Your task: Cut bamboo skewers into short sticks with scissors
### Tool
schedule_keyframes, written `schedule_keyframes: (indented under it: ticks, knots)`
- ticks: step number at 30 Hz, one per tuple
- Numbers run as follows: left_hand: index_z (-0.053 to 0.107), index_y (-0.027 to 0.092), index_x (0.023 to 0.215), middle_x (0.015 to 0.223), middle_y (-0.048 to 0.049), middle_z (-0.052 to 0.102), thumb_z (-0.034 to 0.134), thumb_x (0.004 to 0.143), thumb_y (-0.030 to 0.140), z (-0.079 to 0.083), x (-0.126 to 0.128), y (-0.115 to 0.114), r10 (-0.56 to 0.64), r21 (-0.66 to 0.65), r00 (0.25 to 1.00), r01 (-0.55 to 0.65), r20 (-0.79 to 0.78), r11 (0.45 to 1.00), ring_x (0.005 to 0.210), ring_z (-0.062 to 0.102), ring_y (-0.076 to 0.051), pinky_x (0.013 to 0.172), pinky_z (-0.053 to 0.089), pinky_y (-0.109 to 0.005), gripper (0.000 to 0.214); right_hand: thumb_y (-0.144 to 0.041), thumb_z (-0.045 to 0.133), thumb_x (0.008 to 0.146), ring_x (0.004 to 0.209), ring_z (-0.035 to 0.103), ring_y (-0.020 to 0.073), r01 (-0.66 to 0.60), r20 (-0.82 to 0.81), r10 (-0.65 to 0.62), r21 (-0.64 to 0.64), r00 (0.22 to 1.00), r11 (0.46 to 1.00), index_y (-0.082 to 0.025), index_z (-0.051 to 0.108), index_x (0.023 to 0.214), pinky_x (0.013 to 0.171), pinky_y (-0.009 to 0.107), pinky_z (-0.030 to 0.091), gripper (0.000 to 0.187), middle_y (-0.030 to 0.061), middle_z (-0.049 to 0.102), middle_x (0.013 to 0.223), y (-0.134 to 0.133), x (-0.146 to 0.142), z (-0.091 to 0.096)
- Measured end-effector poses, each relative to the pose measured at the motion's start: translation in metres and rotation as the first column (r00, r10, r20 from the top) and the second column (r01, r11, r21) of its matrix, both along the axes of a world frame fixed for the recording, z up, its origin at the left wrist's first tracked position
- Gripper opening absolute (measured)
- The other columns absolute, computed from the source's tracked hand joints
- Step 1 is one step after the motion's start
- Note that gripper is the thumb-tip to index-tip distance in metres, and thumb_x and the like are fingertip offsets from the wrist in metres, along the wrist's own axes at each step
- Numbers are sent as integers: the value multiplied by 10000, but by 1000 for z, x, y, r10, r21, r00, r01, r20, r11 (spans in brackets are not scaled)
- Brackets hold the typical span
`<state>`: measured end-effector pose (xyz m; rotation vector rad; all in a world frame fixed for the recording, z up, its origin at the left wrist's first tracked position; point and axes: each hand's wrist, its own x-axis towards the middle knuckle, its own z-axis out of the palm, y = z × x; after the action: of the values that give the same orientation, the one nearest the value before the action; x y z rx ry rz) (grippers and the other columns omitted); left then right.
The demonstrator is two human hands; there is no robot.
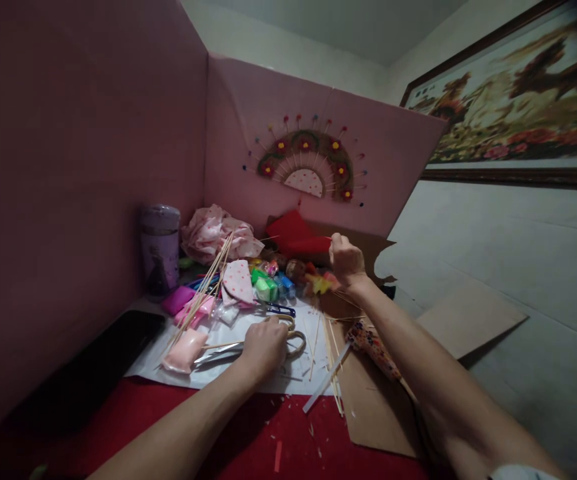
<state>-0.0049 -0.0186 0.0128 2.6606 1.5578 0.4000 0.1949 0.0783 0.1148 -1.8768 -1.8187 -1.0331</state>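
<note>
My left hand (pixel 263 347) rests closed on a pair of large scissors (pixel 296 340) lying on white paper (pixel 228 337), its fingers curled over the handles. My right hand (pixel 346 260) reaches farther back, closed in a pinch on a thin wooden skewer beside a red felt piece (pixel 296 235). Several small bright clay packets (pixel 268 285) lie between the hands. A bundle of bamboo skewers (pixel 203 293) leans at the left of the pile.
A pink board (pixel 288 133) stands behind, with a decorated fan (pixel 308 167) pinned on it. A purple cup (pixel 160 250) is at left, brown cardboard (pixel 373 407) at right, red cloth (pixel 248 440) in front. A framed picture (pixel 518 100) hangs on the right wall.
</note>
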Motion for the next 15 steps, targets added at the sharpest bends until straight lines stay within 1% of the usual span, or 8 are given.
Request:
schedule_keyframes:
  ticks: [3, 6, 9, 11, 13, 15]
  knots:
    - [646, 159, 903, 935, -117, 635, 422, 794, 154, 0, 0, 0, 9, -18, 1000, -9, 7, 1000, 773, 635, -230, 627, 442, -318, 249, -147, 278, 911, 768, 612, 199, 0, -17, 0, -1, 1000, 1000, -95, 499, 1031, 600, 260, 374, 256, 139, 589, 890, 12, -2, 13]
    - [642, 165, 886, 924, -113, 630, 427, 792, 146, -1, 0, 0, 12, -29, 1000, -11, 12, 1000, 775, 635, -226, 627, 441, -312, 236, -120, 299, 894, 802, 620, 215, -2, -70, -2, -49, 998, 999, -87, 494, 1064, 648, 270, 402, 260, 163, 592, 926, 24, -5, 19]
    - [640, 172, 884, 918, -110, 629, 426, 779, 122, 0, 0, -1, 24, -35, 1000, -24, 2, 999, 779, 635, -221, 626, 447, -305, 243, -81, 317, 874, 899, 613, 252, -87, -150, 65, -143, 987, 986, -84, 489, 1105, 724, 301, 420, 287, 193, 591, 1003, 36, -8, 21]
    - [641, 166, 885, 918, -116, 629, 424, 768, 110, 0, 1, -1, 27, -42, 1000, -28, -14, 999, 779, 633, -224, 624, 453, -307, 253, -52, 362, 845, 941, 604, 258, -154, -198, 115, -197, 974, 968, -84, 499, 1116, 763, 312, 422, 305, 200, 594, 1041, 46, -9, 22]
    - [643, 160, 889, 928, -118, 626, 432, 757, 112, 1, 1, -1, 25, -51, 999, -26, -27, 998, 781, 631, -226, 627, 458, -311, 253, -23, 453, 781, 943, 606, 236, -220, -237, 160, -251, 958, 943, -103, 527, 1111, 775, 291, 427, 347, 175, 614, 1056, 56, -10, 22]
    - [641, 161, 902, 942, -116, 623, 442, 753, 127, 2, 1, 0, 23, -63, 999, -25, -32, 998, 787, 628, -222, 637, 461, -310, 250, 0, 512, 720, 932, 610, 194, -301, -296, 212, -299, 931, 906, -142, 545, 1133, 775, 252, 435, 438, 124, 636, 1076, 65, -10, 21]
